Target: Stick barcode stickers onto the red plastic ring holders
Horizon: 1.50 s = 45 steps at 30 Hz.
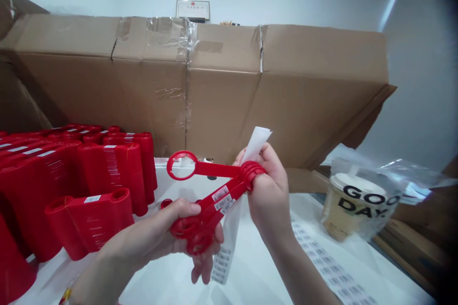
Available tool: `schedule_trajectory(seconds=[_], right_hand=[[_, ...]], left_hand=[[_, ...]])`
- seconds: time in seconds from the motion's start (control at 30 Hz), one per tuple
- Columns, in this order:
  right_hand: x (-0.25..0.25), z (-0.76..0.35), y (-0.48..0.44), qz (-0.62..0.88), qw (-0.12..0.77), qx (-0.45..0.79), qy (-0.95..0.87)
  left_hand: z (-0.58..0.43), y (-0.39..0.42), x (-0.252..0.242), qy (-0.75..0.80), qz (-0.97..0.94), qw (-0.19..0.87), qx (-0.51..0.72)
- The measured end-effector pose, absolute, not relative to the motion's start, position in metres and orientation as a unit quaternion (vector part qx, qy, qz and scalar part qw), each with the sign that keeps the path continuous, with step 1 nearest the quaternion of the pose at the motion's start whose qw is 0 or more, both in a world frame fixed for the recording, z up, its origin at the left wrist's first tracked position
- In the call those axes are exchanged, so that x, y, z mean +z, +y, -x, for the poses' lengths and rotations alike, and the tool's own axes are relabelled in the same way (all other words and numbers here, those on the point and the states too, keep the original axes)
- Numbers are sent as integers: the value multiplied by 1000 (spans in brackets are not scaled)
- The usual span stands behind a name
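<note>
Several flat red plastic pieces with a ring at each end (211,200) are held between my hands, fanned apart at one end. My left hand (157,233) is closed around their lower ring ends, its thumb on top. At the other end, my right hand (268,195) grips the gathered rings together with a white strip of barcode labels (258,140), which hangs down behind the pieces. One piece swings out to the left of the others, its open ring (182,165) in the air. Small barcode labels (222,199) show on the bars of the lower pieces.
Stacks of the same red pieces (110,167) stand on the left of the white table (157,281), some with white labels on top. A label sheet (329,264) lies at right, near a bagged drink cup (347,209). A large cardboard box (222,109) rises behind.
</note>
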State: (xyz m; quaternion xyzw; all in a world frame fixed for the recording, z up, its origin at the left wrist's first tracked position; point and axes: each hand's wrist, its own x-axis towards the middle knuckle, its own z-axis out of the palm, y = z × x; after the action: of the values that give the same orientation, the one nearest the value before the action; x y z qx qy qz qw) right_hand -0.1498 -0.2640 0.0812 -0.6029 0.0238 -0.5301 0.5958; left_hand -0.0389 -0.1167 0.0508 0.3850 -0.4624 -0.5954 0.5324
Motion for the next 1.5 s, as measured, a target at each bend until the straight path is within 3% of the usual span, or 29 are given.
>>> schedule_trajectory(seconds=[0.2,0.57,0.83,1.2,1.5], right_hand=[[82,154,-264,617,581,-531,11],[85,159,-267,658,534,-530,-30],[83,154,-274,658,513,-551,-35],[76,152,-286,679,405,-612,-3],[71,147,-292,692,383,-611,34]], left_hand=[[42,-111,51,-455,-461,517,-560],[34,-116,55,-601,-524,408,-444],[34,-120,49,-564,-537,469,-416],[34,-113,59,-402,-559,581,-435],[35,-119,63,-385,-615,588,-359]])
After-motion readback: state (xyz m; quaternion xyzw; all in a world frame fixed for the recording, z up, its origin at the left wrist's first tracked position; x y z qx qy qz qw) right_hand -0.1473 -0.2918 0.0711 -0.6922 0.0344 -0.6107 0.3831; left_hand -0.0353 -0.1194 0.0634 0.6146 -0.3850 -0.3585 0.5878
